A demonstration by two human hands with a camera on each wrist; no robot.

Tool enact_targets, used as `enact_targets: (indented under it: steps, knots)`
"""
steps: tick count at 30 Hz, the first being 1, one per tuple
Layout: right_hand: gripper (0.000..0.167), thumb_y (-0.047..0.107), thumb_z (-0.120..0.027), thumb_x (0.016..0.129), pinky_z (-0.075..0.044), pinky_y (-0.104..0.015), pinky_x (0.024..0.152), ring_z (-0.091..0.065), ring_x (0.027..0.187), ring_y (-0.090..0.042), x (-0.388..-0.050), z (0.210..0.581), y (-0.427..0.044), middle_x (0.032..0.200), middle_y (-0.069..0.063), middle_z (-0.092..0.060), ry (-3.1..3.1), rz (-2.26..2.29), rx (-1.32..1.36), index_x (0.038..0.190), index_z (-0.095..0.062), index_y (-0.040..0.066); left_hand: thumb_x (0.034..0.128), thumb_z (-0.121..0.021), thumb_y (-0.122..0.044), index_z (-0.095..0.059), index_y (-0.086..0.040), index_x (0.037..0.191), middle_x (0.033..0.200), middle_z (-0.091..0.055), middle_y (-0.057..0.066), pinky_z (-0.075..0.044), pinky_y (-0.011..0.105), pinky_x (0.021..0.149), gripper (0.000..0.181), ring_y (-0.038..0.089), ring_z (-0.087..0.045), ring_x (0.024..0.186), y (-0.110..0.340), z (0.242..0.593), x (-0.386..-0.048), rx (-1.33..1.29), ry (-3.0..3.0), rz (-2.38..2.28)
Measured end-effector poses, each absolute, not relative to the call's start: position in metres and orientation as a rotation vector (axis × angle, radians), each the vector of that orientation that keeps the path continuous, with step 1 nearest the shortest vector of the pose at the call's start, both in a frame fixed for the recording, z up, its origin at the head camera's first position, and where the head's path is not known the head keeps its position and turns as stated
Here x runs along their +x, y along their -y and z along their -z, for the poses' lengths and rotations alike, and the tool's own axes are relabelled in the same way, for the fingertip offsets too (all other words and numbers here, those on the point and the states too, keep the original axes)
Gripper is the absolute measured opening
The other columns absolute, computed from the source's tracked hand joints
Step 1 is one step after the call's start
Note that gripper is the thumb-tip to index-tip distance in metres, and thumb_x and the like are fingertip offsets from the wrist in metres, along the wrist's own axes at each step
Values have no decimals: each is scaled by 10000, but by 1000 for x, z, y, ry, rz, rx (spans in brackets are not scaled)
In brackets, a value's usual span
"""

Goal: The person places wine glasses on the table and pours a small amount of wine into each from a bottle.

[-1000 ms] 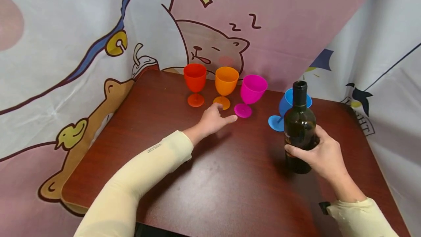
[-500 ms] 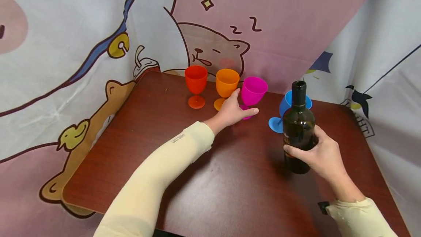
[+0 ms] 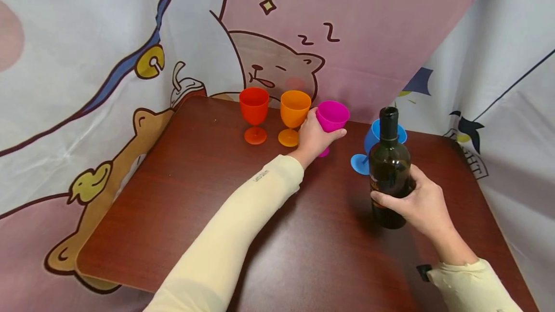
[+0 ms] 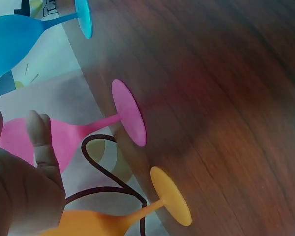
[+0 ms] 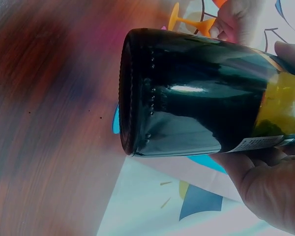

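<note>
The left hand (image 3: 313, 136) is at the bowl of the pink goblet (image 3: 333, 115), its thumb across the near side and fingers at the left. In the left wrist view, fingers (image 4: 43, 140) lie round the pink bowl (image 4: 66, 142); its round foot (image 4: 129, 112) points toward the tabletop. The right hand (image 3: 427, 201) grips a dark wine bottle (image 3: 390, 172) round its body, neck up. In the right wrist view the bottle (image 5: 196, 93) is held between thumb and fingers, its base over the tabletop. The blue goblet (image 3: 372, 136) stands partly hidden behind the bottle.
An orange goblet (image 3: 295, 110) stands just left of the left hand, and a red goblet (image 3: 254, 107) farther left. The brown table (image 3: 173, 220) ends at a printed curtain (image 3: 368, 37) behind the goblets. A small black object (image 3: 424, 272) lies near the right sleeve.
The left hand has moved right and away from the body, from before the orange goblet to the pink goblet's bowl, which it now grips. The right hand still holds the bottle, nearly unmoved.
</note>
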State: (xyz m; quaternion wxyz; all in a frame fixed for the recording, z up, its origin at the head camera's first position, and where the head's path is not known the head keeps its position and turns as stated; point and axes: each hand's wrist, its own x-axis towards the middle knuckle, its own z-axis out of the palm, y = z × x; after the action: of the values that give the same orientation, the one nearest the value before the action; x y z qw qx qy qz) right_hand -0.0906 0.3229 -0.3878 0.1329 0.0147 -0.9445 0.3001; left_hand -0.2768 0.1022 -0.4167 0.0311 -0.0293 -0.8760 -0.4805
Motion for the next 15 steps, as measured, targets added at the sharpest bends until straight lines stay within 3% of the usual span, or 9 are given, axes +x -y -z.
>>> enact_targets:
  steps: [3,10,15]
  knots:
    - [813,353,-998,746,-506,-237,766,-704,1059,-383,-91,389,-322,1166,-181,-766,2746,-863,41,1418,-613,105,831,-892,-535,-383,-144,1601,1464,-630,40,-557,371,1098,1003,226,-635,1293,-103,417,-275,-99,2701,1475]
    - [800,363,-1001,737,-480,-191,744,-710,1040,-385,-93,390,-323,1124,-179,-769,2757,-847,66,1382,-618,84,812,-913,-516,-437,-135,1562,1425,-660,32,-598,343,1026,966,207,-660,1241,-81,421,-253,-259,2678,1564]
    - [848,375,-1002,729,-594,-417,726,-707,989,-421,-94,385,-326,1138,-220,-760,2790,-781,122,1405,-603,55,798,-932,-485,-440,-127,1564,1410,-660,42,-614,361,998,978,215,-651,1233,-49,423,-225,-412,2690,1661]
